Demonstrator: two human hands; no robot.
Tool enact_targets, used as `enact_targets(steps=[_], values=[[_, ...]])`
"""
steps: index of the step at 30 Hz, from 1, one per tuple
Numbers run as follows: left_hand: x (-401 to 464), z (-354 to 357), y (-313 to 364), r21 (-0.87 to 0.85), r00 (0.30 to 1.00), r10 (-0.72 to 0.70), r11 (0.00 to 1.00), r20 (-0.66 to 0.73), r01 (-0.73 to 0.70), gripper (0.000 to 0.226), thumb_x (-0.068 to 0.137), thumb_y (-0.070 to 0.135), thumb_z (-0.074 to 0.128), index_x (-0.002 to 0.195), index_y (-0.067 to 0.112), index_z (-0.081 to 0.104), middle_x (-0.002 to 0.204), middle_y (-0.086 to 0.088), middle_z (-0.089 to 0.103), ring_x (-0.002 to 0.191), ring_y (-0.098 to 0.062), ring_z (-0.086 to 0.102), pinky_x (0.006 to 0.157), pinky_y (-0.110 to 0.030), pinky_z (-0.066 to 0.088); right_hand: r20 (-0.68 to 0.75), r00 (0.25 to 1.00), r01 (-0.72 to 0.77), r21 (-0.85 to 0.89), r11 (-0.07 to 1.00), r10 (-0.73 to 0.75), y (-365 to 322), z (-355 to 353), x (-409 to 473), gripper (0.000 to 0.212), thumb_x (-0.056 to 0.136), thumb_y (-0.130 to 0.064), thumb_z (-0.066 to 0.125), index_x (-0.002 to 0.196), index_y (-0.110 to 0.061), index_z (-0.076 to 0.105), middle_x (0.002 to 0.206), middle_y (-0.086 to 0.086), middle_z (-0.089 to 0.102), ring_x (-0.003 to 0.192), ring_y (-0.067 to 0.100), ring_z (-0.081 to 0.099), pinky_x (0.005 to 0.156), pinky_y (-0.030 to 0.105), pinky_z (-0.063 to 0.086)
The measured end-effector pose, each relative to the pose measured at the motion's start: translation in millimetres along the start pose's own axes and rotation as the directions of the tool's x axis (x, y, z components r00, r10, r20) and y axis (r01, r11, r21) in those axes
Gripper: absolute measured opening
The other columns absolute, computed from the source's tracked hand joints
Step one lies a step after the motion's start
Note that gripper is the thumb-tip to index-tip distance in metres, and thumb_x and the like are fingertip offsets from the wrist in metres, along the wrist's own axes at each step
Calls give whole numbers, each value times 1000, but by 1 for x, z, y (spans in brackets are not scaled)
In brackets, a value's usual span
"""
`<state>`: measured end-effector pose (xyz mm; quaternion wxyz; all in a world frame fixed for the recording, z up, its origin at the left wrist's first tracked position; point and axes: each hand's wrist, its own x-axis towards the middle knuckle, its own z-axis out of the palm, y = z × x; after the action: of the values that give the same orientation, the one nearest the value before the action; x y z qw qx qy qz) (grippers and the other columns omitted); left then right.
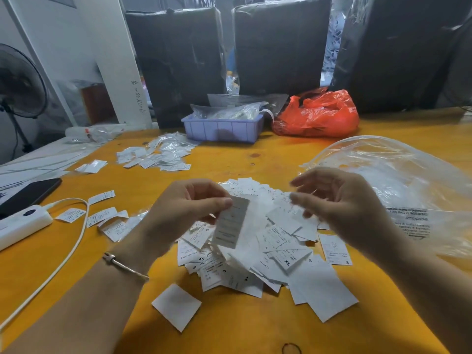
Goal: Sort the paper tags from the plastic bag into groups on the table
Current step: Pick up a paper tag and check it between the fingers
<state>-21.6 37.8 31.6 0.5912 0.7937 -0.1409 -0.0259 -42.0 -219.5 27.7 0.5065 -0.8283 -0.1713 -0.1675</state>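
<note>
Paper tag [231,222] hangs long-axis downward, pinched at its top in the left hand [184,205] above the loose pile [258,241] on the table [229,328]; the right hand [339,200], fingers loose, grip empty, hovers just beside it.

One head-worn, wide-angle view, looking forward and down.

The camera sits close above the orange-yellow wooden table [229,335], with both forearms entering from the lower edge. It faces the far side, where the lilac plastic tray [222,129] and three tall dark wrapped bundles [279,44] stand. Lines bend near the frame edges.
</note>
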Motion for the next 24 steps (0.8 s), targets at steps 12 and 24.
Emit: enact_targets(steps=[12,24], values=[[14,-84,-47,378,816,-209,805,-539,456,10,86,14,75,77,17,74,80,-5,71,74,-17,59,59,-29,41,-208,908,-347,-861,373,364,32,-42,21,36,86,-36,62,117,-18,56,120,8,53,115,29,45,89,40,39],[16,-69,-50,611,781,40,649,-623,454,19,91,33,64,107,23,67,99,3,63,90,-24,58,75,-35,51,-346,938,-298,-786,542,14,44,-46,24,13,88,-10,66,80,-2,73,89,17,64,88,40,54,68,38,39]])
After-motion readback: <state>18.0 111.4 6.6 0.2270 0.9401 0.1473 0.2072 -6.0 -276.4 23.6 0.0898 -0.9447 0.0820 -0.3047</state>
